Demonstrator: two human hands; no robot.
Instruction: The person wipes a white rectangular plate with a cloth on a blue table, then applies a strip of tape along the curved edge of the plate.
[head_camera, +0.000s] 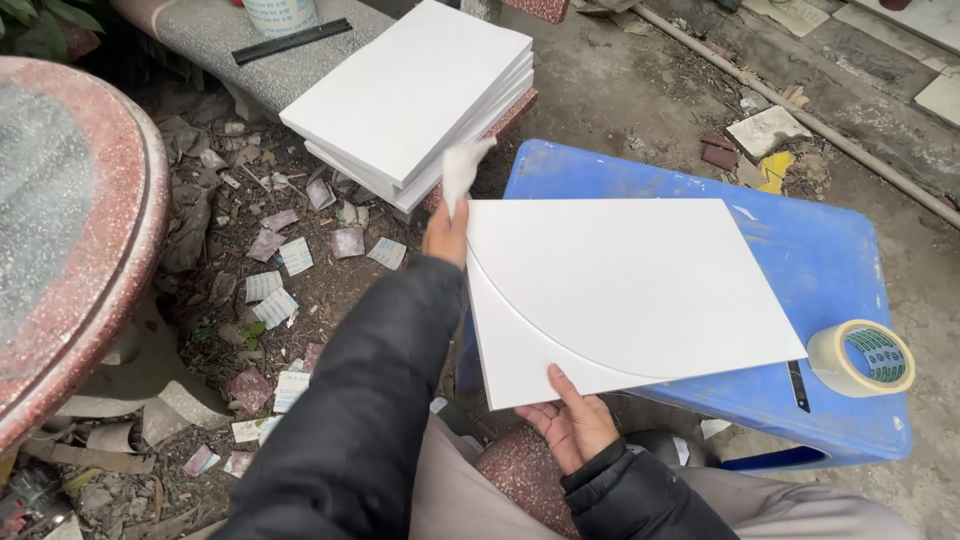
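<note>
Lying on blue plastic table (830, 250), white board (620, 290) overhanging near edge, right hand (572, 420) open beneath its near edge, left hand (447, 235) at far-left corner pinching blurred white scrap (463, 170), tape roll (860, 357) at table's right edge, black blade (797, 385) partly hidden under board.

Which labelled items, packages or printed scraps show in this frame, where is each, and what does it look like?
Tape roll: right end of the blue plastic table; cream ring, green-and-white printed core.
Paper labels: scattered over the dirt, left of the table; small white and pinkish rectangles with faint print.
Container: top edge, on the stone bench; white, teal print, mostly cropped.
</note>
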